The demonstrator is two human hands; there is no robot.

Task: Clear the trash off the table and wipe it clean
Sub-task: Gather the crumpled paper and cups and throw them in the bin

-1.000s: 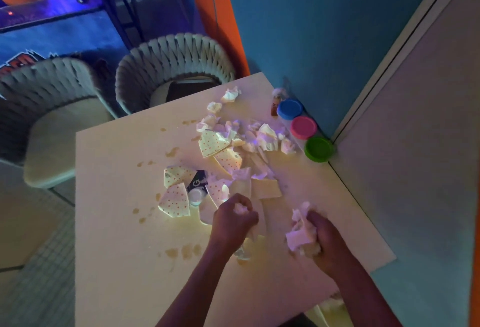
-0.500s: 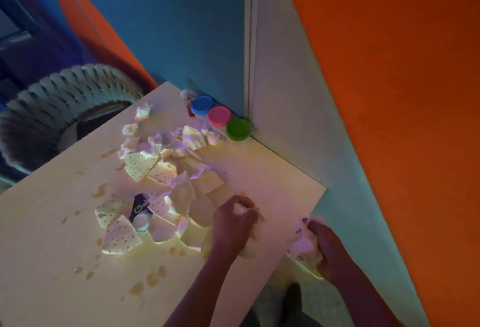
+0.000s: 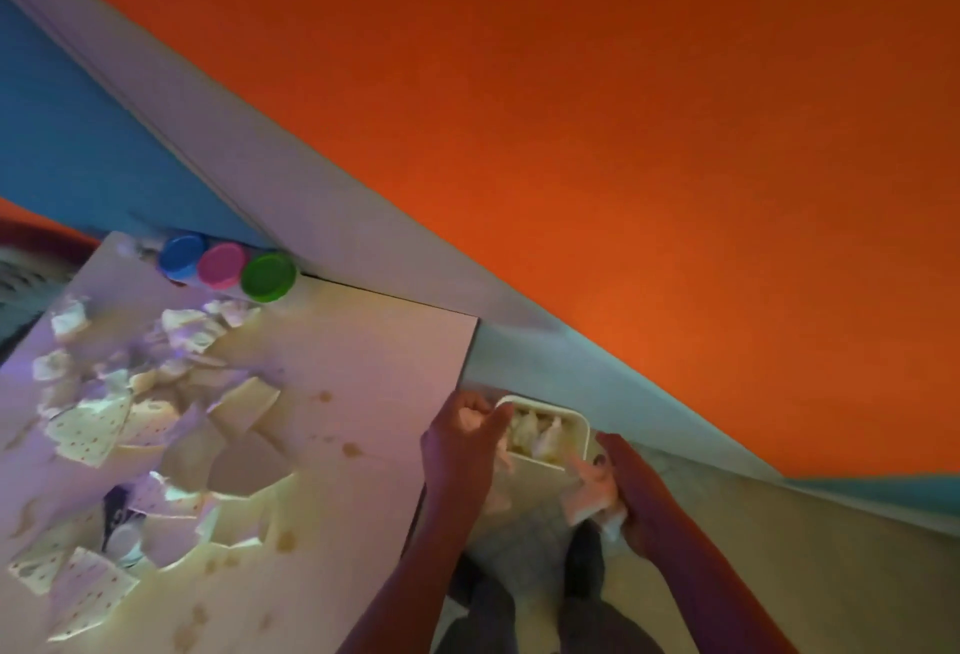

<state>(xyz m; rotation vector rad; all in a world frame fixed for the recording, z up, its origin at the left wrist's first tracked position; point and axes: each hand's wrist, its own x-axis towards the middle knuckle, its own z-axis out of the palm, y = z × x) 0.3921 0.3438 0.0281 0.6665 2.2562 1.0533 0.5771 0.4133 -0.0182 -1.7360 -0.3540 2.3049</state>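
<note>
1. My left hand (image 3: 460, 438) is curled tight around a wad of crumpled paper (image 3: 470, 418), fingers closed on it. I hold it past the table's near corner, right at the rim of the small white bin (image 3: 586, 438), so that whatever I let go of should fall inside, not back on the tabletop.

2. My right hand (image 3: 631, 484) grips a second bunch of paper scraps (image 3: 592, 490), fingers wrapped round it, just beside the bin's near right corner. I keep it low and close to the opening, I think for the same reason: a short drop, less chance of bits drifting to the floor.

3. The bin sits on the floor off the table's edge, between my two hands, and already holds some pale crumpled paper (image 3: 537, 438). Placed there, it lets me carry handfuls straight off the edge.

4. Most of the trash is on the table (image 3: 374, 341) well to my left: torn dotted napkin pieces (image 3: 91, 432), plain card scraps (image 3: 247, 406), crumpled tissues (image 3: 189, 328) and a small dark wrapper (image 3: 117, 516), blurred.

5. Brown spill spots (image 3: 353, 450) mark the tabletop; I judge wiping only makes sense once the paper is gone.

6. Three tubs with blue (image 3: 182, 254), pink (image 3: 224, 266) and green (image 3: 268, 277) lids stand in a row against the wall at the far edge, apart from the litter.
</note>
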